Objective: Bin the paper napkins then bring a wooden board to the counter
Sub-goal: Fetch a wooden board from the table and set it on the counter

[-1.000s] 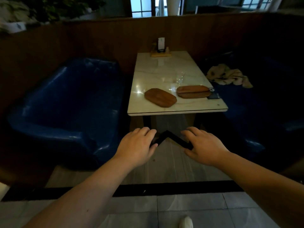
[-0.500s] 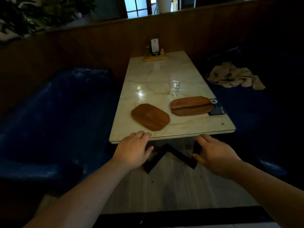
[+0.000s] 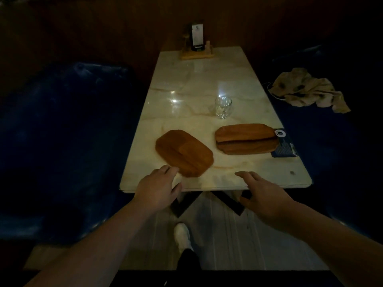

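Both hands now reaching over table (image 3: 207, 79) edge, left hand (image 3: 157, 189) empty beside near wooden board (image 3: 184, 153), right hand (image 3: 263, 195) spread, holding nothing.

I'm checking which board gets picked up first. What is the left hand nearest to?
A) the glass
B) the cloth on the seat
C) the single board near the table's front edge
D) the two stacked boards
C: the left hand reaches over the table edge, its fingers right beside the single board, empty and open.
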A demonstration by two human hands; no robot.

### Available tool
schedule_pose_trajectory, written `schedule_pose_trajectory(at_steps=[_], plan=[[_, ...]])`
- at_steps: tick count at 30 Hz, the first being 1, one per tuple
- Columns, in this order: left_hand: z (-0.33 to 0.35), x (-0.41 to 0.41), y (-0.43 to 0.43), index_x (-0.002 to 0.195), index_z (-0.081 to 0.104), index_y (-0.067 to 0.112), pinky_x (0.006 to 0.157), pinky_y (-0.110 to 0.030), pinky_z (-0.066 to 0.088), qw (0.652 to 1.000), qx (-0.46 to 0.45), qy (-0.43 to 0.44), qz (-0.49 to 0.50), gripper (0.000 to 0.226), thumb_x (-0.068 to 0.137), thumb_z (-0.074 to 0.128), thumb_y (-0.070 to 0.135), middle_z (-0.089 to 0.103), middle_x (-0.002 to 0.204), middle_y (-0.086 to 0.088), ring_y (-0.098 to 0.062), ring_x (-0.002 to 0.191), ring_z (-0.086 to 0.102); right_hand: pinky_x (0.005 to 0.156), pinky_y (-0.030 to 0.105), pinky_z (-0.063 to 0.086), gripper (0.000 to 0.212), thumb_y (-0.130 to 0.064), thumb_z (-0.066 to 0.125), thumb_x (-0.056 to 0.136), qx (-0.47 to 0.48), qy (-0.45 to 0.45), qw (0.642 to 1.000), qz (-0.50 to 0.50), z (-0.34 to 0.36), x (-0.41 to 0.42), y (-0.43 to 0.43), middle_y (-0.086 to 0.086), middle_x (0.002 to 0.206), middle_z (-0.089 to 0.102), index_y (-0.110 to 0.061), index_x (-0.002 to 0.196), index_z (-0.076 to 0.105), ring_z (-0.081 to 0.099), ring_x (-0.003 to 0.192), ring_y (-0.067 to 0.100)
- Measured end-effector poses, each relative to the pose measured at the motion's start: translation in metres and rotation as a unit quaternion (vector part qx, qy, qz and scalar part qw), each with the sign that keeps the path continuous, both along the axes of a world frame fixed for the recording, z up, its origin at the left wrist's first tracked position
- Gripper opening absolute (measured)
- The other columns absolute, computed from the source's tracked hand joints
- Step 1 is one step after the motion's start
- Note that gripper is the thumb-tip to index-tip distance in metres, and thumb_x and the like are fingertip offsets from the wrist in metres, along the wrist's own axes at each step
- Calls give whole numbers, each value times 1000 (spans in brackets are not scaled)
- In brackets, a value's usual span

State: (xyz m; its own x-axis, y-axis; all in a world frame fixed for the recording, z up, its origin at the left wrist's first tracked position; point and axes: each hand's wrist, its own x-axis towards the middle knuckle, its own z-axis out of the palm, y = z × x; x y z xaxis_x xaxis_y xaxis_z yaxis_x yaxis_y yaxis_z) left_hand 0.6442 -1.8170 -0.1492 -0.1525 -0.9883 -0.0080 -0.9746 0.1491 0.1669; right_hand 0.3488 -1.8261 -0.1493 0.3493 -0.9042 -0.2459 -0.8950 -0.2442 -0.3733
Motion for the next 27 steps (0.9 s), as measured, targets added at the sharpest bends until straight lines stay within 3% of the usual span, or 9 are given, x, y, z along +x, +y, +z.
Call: schedule_pose_trajectory(at_steps=[4,9,12,16,18,22,25,27], plan=[[-12,20,-54,126,43,26,75,-38,51,1000,2,30,3,43,91,43,50,56,122,1,-18,100,55,87,40,52,70,-48,61,85,25,9,1000,7,-10,9,-55,-2,147,40,-34,143,24,57,115,20],[-37,59,-141,134,39,25,82,-41,52,996,55,69,22,52,91,40,53,52,132,-2,-22,108,55,79,25,47,63,-43,66,85,68,-38,996,-47,-24,29,-128,4,133,53,-25,138,38,58,98,13],[-58,88,-189,137,39,21,88,-42,50,989,104,85,57,60,89,40,57,52,134,-5,-24,111,56,77,26,46,60,-46,65,84,131,-48,983,-117,-40,43,-163,2,124,56,-24,135,43,62,93,15],[-85,126,-237,114,54,20,73,-37,52,983,146,91,70,54,83,40,62,63,107,-5,-22,88,60,81,27,44,53,-43,64,87,171,-70,968,-171,-62,63,-191,2,120,59,-19,132,49,59,98,15],[-95,137,-255,112,56,16,76,-39,51,977,161,105,91,47,86,48,54,63,108,-10,-26,91,60,77,29,45,47,-36,66,87,200,-104,950,-214,-73,72,-201,3,114,61,-16,127,53,60,96,17],[-115,146,-282,126,51,7,90,-38,48,963,200,127,128,56,87,55,47,59,126,-17,-34,111,56,68,37,54,27,-26,68,86,304,-168,871,-348,-100,82,-216,13,97,67,-12,107,59,67,86,25],[-129,149,-297,121,56,8,87,-37,49,955,225,137,136,54,85,56,48,63,120,-17,-34,107,59,72,40,55,12,-17,67,81,341,-190,840,-376,-114,88,-227,16,83,71,-7,87,70,69,78,27],[-134,147,-303,111,61,8,81,-36,50,955,227,137,136,48,84,57,47,66,110,-16,-33,98,62,67,36,56,17,-19,67,84,337,-201,835,-386,-119,95,-230,19,82,72,-3,86,70,70,74,27]])
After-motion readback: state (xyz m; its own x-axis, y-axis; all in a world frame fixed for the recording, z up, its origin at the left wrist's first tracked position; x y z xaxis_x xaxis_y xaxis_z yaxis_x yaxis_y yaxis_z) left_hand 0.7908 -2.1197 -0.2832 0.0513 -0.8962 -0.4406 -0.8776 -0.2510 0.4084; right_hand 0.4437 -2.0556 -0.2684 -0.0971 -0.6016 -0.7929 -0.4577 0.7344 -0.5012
